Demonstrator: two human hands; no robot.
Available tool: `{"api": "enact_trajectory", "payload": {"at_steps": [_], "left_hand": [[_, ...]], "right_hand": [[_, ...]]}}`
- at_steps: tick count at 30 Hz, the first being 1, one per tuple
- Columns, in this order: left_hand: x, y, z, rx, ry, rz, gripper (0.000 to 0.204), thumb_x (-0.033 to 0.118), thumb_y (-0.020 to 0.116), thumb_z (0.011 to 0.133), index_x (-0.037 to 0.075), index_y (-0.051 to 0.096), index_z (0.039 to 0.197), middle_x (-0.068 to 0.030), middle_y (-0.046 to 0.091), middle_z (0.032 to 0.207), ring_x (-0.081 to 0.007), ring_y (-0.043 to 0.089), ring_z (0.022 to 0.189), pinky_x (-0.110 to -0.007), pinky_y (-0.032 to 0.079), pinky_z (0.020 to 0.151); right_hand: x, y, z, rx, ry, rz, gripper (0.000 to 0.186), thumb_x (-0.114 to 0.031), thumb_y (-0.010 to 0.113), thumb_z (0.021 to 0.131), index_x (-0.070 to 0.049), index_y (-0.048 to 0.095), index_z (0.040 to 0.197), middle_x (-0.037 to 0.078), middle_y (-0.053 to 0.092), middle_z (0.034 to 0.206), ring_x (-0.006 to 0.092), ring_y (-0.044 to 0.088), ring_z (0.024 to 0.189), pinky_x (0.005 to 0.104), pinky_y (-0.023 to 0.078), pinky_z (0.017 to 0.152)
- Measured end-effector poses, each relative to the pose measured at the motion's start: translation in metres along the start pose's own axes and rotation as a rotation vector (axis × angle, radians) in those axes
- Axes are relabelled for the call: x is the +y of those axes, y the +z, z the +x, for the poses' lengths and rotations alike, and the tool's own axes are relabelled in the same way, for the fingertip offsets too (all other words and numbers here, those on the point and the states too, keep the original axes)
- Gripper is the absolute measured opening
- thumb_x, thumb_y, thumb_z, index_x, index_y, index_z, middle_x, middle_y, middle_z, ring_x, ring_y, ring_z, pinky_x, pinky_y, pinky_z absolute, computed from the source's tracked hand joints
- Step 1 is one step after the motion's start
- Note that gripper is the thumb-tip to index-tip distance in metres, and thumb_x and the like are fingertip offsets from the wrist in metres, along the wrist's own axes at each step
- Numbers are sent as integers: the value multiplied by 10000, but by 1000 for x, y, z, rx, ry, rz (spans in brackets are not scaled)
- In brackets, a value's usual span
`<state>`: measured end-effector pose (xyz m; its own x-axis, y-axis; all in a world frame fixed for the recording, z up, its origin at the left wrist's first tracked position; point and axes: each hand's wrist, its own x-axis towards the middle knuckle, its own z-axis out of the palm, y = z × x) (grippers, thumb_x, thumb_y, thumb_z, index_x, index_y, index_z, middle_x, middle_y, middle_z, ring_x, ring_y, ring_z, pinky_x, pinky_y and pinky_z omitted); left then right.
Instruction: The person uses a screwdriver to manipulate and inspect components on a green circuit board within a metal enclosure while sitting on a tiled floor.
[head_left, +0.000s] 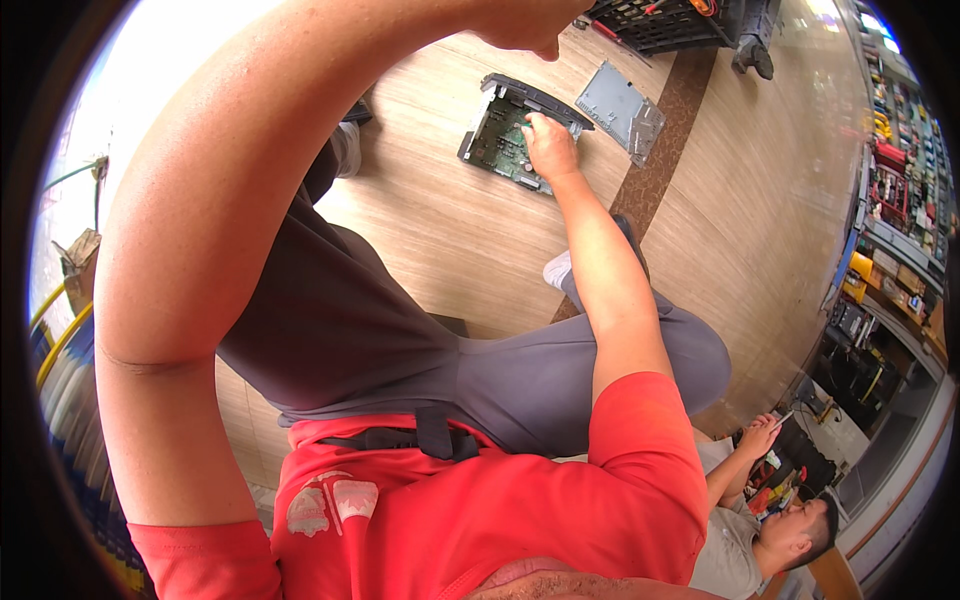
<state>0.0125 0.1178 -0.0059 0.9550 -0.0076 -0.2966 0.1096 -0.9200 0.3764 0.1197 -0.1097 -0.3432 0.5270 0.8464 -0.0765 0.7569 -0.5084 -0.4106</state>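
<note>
An opened electronic unit [482, 150] lies on the floor in front of me, a dark frame along its far side and a green circuit board [500, 140] exposed inside. My right hand [552, 148] reaches over its right part, fingers curled together above the board; whatever they hold, if anything, is hidden. Large and close to the camera, my left hand [525, 24] is raised at the top edge. One fingertip points down there, while the other fingers are cut off, so its grip does not show. Right of the unit lies a flat grey metal cover [622, 108].
A black plastic crate [665, 28] holding tools stands at the far right, beside a dark shoe [754, 56]. My bent legs [560, 375] frame the near floor. At lower right sits another person [735, 545], hands around a small object. Crowded shelves [900, 190] line the right side.
</note>
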Motion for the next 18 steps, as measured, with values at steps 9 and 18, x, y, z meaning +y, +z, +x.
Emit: {"api": "enact_trajectory", "payload": {"at_steps": [9, 18], "left_hand": [[0, 1, 0, -1, 12, 22, 235, 184, 721, 806, -38, 702, 882, -202, 686, 890, -344, 662, 884, -405, 518, 776], [-1, 4, 0, 1, 2, 26, 236, 187, 720, 806, -34, 701, 885, -200, 685, 896, -345, 661, 893, -409, 517, 781]], "right_hand": [[0, -1, 0, -13, 25, -1, 237, -201, 643, 869, -54, 626, 1054, 176, 671, 1005, 345, 643, 941, 426, 515, 826], [-2, -1, 0, -15, 30, 10, 237, -208, 640, 869, -55, 629, 1050, 178, 672, 1005, 348, 644, 939, 429, 518, 824]]}}
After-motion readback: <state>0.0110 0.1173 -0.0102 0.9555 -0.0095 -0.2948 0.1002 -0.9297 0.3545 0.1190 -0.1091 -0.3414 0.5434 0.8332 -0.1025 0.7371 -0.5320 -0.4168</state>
